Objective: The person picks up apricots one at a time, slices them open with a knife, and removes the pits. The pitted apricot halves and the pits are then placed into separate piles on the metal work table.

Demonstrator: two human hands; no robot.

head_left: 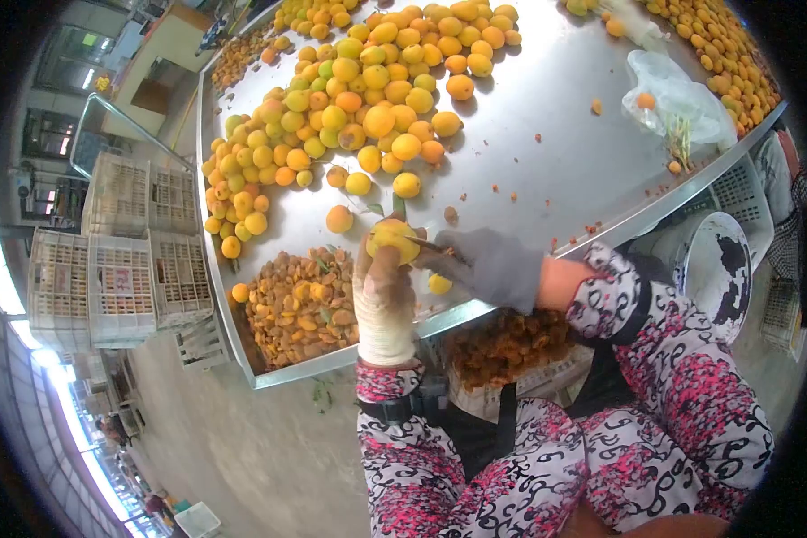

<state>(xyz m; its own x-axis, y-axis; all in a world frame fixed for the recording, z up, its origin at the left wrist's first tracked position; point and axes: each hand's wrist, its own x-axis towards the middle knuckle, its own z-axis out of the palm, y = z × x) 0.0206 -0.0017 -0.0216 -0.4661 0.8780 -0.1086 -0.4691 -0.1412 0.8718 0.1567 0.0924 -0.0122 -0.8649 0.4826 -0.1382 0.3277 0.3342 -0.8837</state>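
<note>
My left hand (386, 296), in a pale glove with a long white cuff, holds a yellow apricot (391, 240) upright over the near edge of the metal table. From the right comes my right hand (493, 264) in a grey glove. Its fingers are closed around what looks like a small knife (432, 244), whose thin dark blade meets the side of the apricot. Much of the handle is hidden by the glove. Just below the hands lies another yellow apricot piece (439, 284). Loose apricots (339, 219) sit a little beyond my left hand.
A big heap of apricots (359, 108) covers the table's (529, 170) far left. Brownish pitted-looking pieces (300, 300) are piled at its near left corner. Beneath the edge stands a crate of dark orange pulp (511, 345). A plastic bag (672, 99), white basin (715, 273) and stacked crates (121, 278) surround it.
</note>
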